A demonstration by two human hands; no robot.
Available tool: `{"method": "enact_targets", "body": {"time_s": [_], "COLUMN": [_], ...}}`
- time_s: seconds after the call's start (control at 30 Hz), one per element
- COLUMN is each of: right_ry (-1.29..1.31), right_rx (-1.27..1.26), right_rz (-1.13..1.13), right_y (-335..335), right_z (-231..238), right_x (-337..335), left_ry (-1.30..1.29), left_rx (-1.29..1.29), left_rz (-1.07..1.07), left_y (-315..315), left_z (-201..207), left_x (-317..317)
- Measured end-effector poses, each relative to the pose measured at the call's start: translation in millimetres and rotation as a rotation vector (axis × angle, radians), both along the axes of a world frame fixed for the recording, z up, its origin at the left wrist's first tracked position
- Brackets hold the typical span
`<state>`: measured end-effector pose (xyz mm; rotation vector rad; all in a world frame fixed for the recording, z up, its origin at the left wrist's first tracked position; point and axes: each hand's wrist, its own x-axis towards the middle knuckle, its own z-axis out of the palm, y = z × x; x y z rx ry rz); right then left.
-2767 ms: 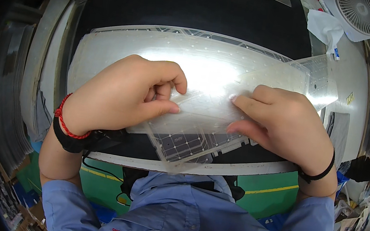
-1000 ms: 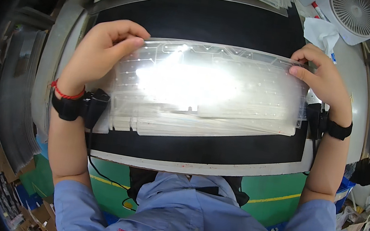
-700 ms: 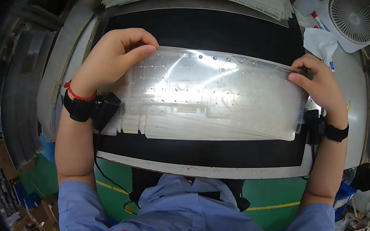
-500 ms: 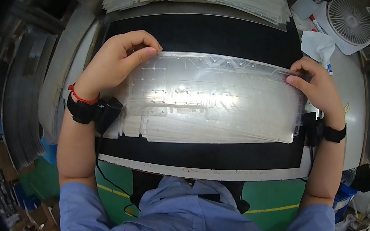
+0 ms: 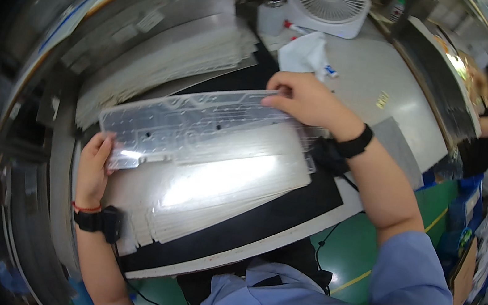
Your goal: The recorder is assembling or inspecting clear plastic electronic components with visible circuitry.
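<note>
At centre-left, our left hand (image 5: 93,172) and right hand (image 5: 306,99) pinch a clear sheet (image 5: 182,124) by its ends; it's probably light, slick, bendy, best edge-held.

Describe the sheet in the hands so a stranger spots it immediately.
On the black mat lies a fanned stack of translucent sheets. Over its far side, one clear sheet spans from the left hand to the right hand. Unlike the stack, it shows crisp lines and two dark dots.
</note>
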<state>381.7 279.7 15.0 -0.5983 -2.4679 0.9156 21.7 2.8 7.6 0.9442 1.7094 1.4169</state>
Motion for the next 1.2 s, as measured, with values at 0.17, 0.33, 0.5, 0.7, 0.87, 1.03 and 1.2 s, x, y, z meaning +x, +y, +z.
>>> {"method": "enact_targets", "body": {"time_s": [0.17,0.33,0.5,0.7,0.87,1.03,1.2], "right_ry": [0.044,0.539,0.699,0.810,0.993,1.177,1.407], "right_rx": [-0.069,0.347,0.141,0.055,-0.088,0.104,0.061], "right_rz": [-0.062,-0.492,-0.437,-0.411,-0.407,-0.477,-0.674], "right_y": [4.0,18.4,22.3,22.8,17.4,-9.6,-38.0], "right_z": [2.7,-3.9,4.0,15.4,61.5,132.2,120.9], "right_x": [7.0,3.5,8.2,9.6,33.6,110.2,226.7], "left_ry": [-0.039,-0.125,-0.216,-0.206,-0.246,-0.222,-0.104], "left_rx": [0.064,0.212,0.308,0.319,0.445,0.491,0.321], "left_rz": [0.047,0.151,0.304,0.326,0.322,0.362,0.511], "left_y": [2.8,-12.8,-14.2,-16.2,-7.7,-5.6,-27.9], "left_z": [0.3,-7.8,-12.6,-27.2,-33.5,-24.9,-30.3], "left_x": [-6.6,-48.8,-63.2,-87.5,-85.4,-72.4,-99.2]}}
